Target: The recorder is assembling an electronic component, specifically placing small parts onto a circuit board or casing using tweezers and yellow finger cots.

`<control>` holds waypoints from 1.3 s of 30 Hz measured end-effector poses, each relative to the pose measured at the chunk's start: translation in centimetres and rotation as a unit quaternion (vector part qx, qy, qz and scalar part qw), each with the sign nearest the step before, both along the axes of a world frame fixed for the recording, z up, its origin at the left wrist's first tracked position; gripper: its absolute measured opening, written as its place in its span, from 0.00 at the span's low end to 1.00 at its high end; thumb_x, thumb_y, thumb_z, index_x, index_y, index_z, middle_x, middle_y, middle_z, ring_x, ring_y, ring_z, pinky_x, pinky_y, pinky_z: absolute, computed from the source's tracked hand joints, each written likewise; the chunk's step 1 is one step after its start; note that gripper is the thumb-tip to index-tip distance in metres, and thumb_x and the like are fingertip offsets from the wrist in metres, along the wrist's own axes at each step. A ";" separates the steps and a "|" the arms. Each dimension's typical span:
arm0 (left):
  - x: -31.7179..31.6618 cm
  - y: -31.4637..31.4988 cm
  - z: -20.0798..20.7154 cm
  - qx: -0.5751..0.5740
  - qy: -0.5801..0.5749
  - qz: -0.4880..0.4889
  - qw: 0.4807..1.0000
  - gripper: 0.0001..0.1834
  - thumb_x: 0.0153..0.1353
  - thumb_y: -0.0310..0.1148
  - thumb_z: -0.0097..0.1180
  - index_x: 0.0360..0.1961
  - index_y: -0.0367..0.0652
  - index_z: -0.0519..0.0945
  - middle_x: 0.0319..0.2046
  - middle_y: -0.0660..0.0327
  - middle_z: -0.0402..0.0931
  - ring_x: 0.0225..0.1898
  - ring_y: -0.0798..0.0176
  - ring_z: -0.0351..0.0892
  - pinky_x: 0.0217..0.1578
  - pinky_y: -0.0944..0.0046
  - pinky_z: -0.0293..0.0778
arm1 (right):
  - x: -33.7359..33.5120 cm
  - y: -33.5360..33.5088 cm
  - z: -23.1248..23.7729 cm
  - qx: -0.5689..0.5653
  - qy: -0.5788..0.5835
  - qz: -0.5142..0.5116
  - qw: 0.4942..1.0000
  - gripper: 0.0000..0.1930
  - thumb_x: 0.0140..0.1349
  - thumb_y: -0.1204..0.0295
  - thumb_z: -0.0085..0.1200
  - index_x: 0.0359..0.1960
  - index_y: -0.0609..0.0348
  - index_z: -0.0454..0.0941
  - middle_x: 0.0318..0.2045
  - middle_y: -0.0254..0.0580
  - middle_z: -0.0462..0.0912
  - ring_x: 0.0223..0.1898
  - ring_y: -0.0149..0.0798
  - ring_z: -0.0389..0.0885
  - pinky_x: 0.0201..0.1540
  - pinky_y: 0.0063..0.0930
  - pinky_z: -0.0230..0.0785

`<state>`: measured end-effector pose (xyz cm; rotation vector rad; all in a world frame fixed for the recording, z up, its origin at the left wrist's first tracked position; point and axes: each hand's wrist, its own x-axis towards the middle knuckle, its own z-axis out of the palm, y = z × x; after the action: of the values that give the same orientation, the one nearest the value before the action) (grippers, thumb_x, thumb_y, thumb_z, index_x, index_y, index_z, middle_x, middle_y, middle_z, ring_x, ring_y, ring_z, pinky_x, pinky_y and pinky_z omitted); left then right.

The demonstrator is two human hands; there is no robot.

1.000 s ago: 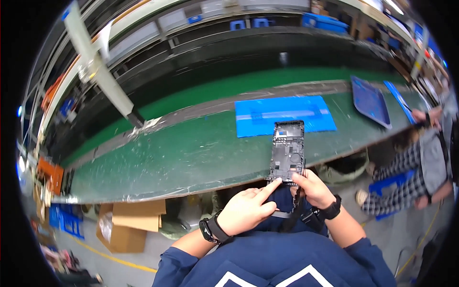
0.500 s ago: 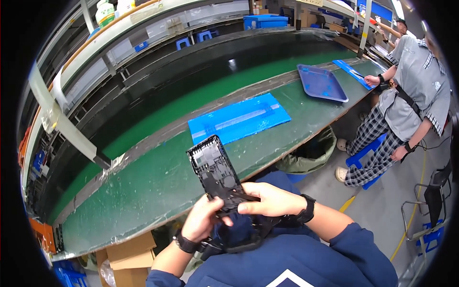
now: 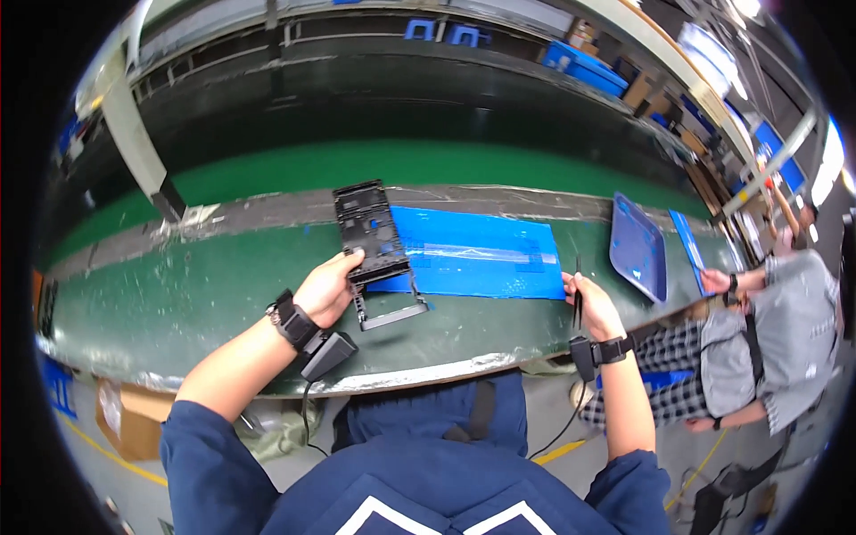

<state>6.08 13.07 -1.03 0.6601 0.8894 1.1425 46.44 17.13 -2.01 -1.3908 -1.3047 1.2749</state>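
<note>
Where left hand (image 3: pixel 328 291) grips, black frame (image 3: pixel 373 230) extends beyond.

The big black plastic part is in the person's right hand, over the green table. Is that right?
Not quite. The head view shows the big black plastic part in the person's left hand, over the green table. The right hand holds a thin dark tool instead.
</note>
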 end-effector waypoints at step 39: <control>-4.5 -2.2 -2.0 -0.145 -0.055 0.005 0.988 0.18 0.62 0.35 0.38 0.51 0.37 0.62 0.48 0.54 0.68 0.47 0.61 0.71 0.51 0.63 0.67 | -14.7 -6.8 0.8 -0.106 -0.001 0.171 0.980 0.06 0.54 0.78 0.51 0.35 0.65 0.72 0.28 0.39 0.79 0.27 0.27 0.76 0.30 0.18 0.68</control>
<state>1.59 10.90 -3.06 0.3509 0.9418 1.0217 31.79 10.38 -1.24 -1.3475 -1.4902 1.6835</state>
